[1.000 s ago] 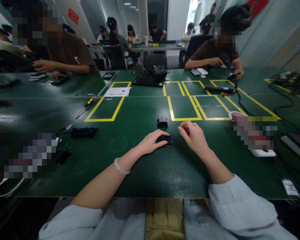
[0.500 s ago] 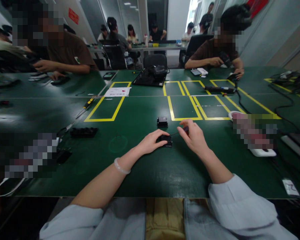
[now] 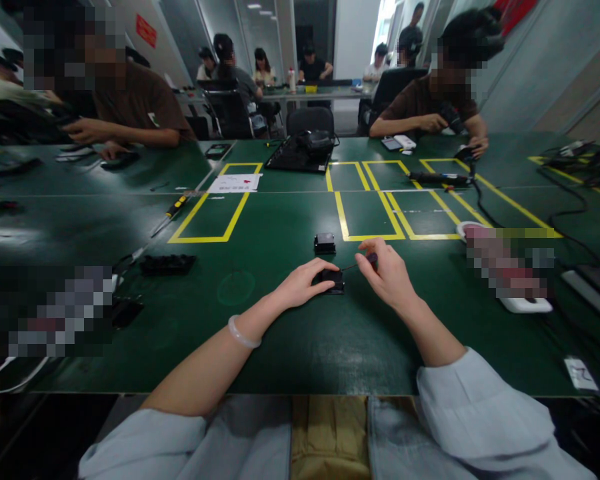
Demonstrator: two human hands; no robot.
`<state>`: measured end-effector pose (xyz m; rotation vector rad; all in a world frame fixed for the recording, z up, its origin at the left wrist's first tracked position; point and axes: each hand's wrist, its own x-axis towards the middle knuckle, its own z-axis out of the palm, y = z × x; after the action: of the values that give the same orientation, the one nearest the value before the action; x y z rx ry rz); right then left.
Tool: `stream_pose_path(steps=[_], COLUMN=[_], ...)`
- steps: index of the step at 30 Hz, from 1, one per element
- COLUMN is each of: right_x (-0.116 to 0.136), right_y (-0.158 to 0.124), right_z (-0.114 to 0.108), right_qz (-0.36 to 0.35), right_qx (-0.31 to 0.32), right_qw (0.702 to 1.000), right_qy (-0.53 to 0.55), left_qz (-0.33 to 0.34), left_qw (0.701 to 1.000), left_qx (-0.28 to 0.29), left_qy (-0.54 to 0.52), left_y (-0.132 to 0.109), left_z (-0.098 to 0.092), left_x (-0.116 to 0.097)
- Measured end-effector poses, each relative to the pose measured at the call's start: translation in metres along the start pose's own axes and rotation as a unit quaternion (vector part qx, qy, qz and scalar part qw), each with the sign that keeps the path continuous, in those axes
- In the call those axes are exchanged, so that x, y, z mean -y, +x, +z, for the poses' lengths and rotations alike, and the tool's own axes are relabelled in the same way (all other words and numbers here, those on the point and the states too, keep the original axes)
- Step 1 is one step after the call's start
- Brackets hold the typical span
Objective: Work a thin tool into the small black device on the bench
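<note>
On the green table, my left hand point(image 3: 305, 283) is closed on a small black block-like part point(image 3: 336, 288), pressing it against the surface. Fingers hide much of that part. My right hand point(image 3: 387, 273) holds a small screwdriver point(image 3: 373, 259) by its dark handle. Its thin shaft points left and reaches the black part by my left fingertips; whether the tip sits in a screw is too small to tell. Just beyond my left hand stands a similar black part point(image 3: 325, 243), touched by neither hand.
A black ribbed piece point(image 3: 167, 265) and a yellow-black screwdriver point(image 3: 177, 208) lie to the left. Yellow tape outlines point(image 3: 370, 238) mark the table ahead. A white-edged device point(image 3: 523, 305) lies at right. Across the table, a co-worker point(image 3: 430, 110) handles a dark tool.
The right hand's fingers have shifted slightly, and more of the screwdriver's handle shows. The left hand keeps its hold on the black part.
</note>
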<state>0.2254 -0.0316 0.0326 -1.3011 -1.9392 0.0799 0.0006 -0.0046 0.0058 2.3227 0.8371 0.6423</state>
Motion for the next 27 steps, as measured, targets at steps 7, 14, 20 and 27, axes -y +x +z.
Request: stream_pose_path(steps=[7, 14, 20, 27], right_x=[-0.0002, 0.0012, -0.0011, -0.0003], right_y=[-0.0006, -0.0001, -0.0006, 0.0], right_z=[0.0006, 0.0002, 0.0012, 0.001], right_qz=[0.006, 0.0, 0.001, 0.005], right_qx=[-0.002, -0.008, -0.008, -0.014], right_qw=[1.0, 1.0, 1.0, 1.0], right_qy=[0.013, 0.008, 0.003, 0.0], left_qz=[-0.004, -0.01, -0.005, -0.003], left_qw=[1.0, 1.0, 1.0, 1.0], left_qx=[-0.005, 0.0, -0.006, -0.005], left_qy=[0.004, 0.006, 0.005, 0.006], left_y=[-0.0005, -0.0002, -0.0003, -0.0006], left_z=[0.0014, 0.0011, 0.001, 0.0014], left_x=[0.0023, 0.0014, 0.001, 0.0022])
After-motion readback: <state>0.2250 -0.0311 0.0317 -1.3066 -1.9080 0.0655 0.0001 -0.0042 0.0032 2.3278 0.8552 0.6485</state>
